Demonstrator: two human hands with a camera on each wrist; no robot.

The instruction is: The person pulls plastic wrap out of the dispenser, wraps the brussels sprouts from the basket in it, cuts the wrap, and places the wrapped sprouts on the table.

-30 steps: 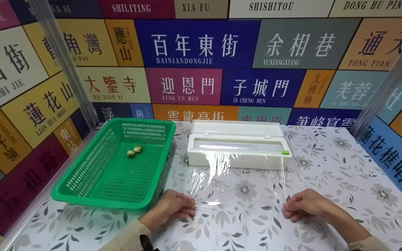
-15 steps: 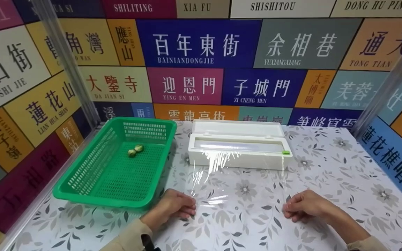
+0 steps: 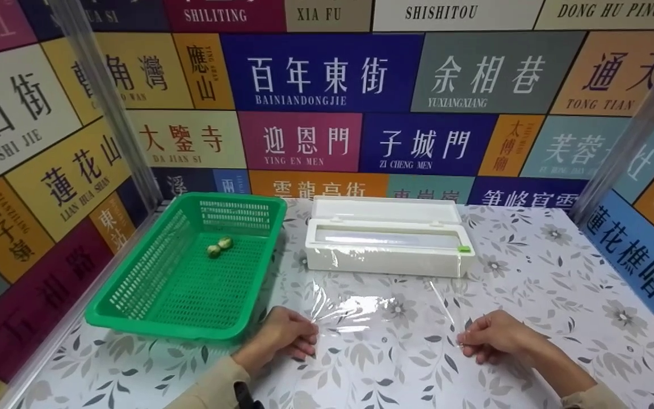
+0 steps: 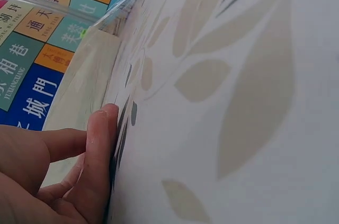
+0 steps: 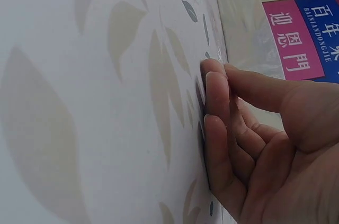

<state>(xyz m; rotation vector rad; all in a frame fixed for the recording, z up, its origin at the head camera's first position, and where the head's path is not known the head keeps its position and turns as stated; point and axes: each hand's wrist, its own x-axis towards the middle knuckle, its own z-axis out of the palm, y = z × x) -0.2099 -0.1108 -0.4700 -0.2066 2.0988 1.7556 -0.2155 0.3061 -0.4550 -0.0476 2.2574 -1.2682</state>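
Note:
A clear sheet of cling film stretches low over the table, from a white cling film box toward both hands. At its near left corner my left hand pinches the film between thumb and fingers. My right hand pinches the near right corner in the same way, its fingers right at the tabletop. The box stands with its lid raised at the back and a roll showing in the opening. A green slider sits at the right end of its front edge.
Left of the film stands a green plastic basket, its near right corner close to my left forearm. Two small round, pale green-and-white vegetables lie inside it. The table wears a leaf-and-flower patterned cloth; sign-printed walls rise behind and beside it.
The bright glare on the film has shifted nearer to my hands, and its right side now shows a slanting line. Both hands keep nearly the same places. Box and basket stay put.

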